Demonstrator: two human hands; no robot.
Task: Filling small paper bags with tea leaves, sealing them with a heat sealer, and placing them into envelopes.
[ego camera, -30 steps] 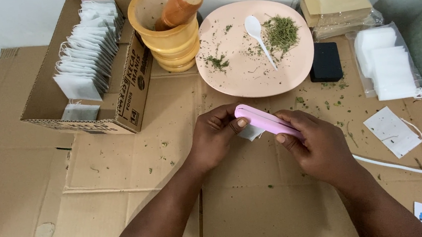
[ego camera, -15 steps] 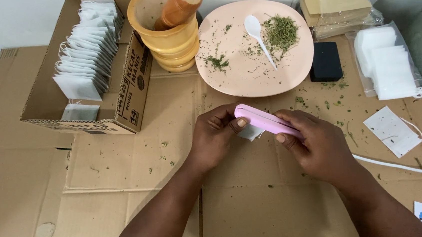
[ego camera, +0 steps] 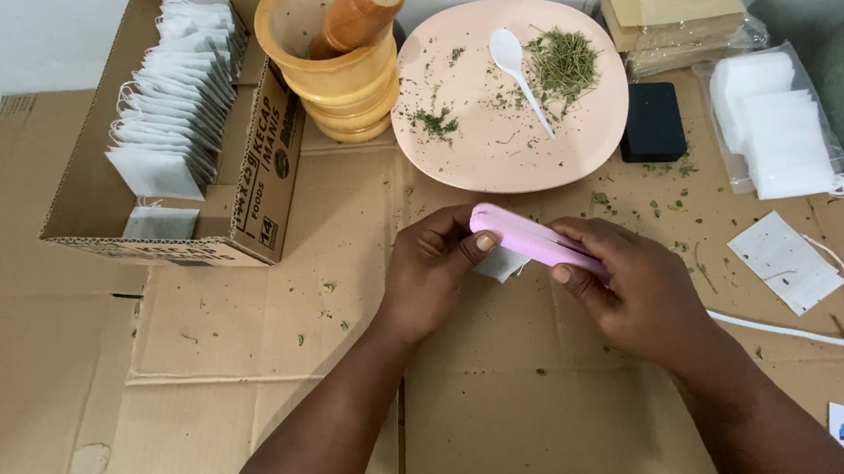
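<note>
Where both hands pinch the slim pink plastic sealer, small white paper bag is mostly hidden | left hand, right hand fingers pressed together | flattened brown cardboard floor, white wall far.

Seen from 1 head-worn camera, tilted steeply down and forward over a cardboard-covered floor, the view sits close above the left hand and right hand, both forearms entering from the bottom edge, with a pale wall closing the top.
</note>
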